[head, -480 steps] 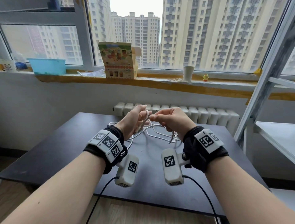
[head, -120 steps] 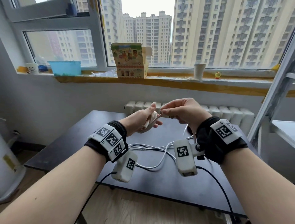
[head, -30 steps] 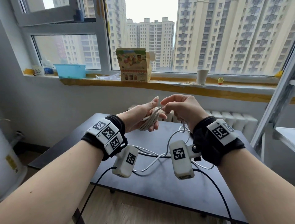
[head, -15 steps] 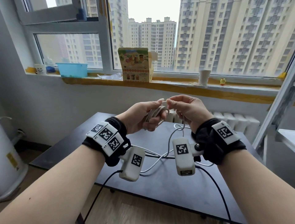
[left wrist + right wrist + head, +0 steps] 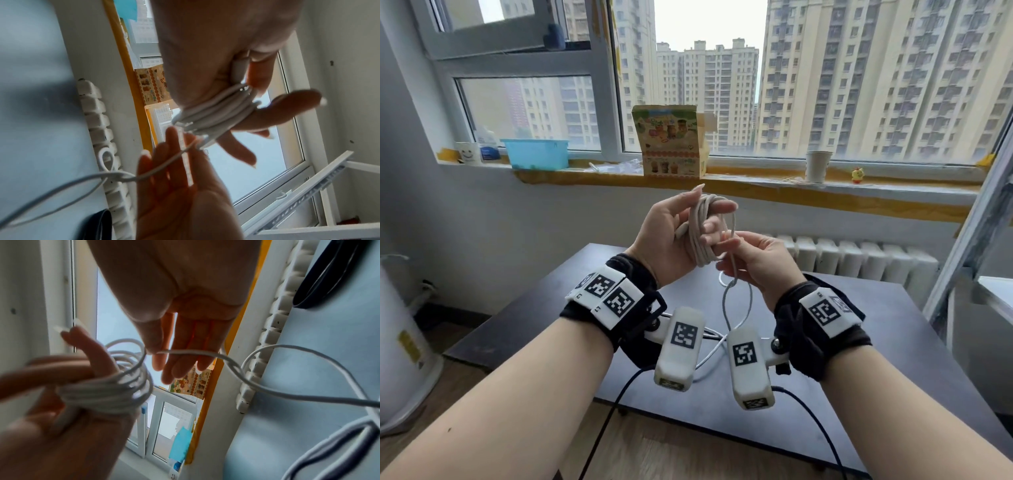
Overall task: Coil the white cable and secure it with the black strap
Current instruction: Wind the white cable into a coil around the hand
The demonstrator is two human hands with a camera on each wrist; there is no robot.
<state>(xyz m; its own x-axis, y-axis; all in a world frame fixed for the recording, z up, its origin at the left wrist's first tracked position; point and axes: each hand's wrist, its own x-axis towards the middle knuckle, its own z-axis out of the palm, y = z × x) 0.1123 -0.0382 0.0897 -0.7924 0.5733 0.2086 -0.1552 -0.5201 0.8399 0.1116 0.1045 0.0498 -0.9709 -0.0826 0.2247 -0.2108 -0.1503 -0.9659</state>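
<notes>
Above the dark bench, both hands are raised in front of the window. The left hand has the white cable wound in several turns round its fingers, and its thumb is bent in across the palm, pinning a plug end of the cable there, as the left wrist view shows. The right hand sits just below and to the right of the coil, with its thumb and forefinger pinching the loose run of cable close to where it leaves the coil; its other fingers are nearly straight in the right wrist view. From that pinch the cable drops in a twisted loop between the two wrist cameras and ends in slack on the bench. A black strap lies as a loop on the bench near the radiator, well apart from both hands. On the window sill stand a printed carton, a blue tub and a paper cup.
</notes>
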